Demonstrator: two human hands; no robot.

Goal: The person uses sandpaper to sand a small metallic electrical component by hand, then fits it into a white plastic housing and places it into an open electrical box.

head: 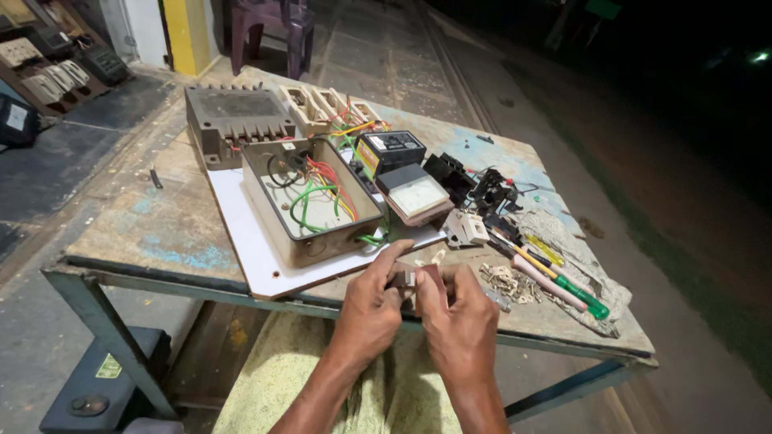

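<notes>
Both my hands meet at the near edge of a worn wooden table (161, 233). My left hand (371, 304) and my right hand (460, 315) together pinch a small dark electrical part (404, 280), mostly hidden by my fingers. Just beyond them sits an open metal box (310, 201) with green, red and yellow wires inside, resting on a white board (257, 257).
A grey metal housing (233, 120) stands at the back left. A black meter (390, 151), a white-faced gauge (416, 195) and a white switch (466, 229) lie right of the box. Screwdrivers (555, 277) and small metal pieces (511, 283) lie on a cloth at right.
</notes>
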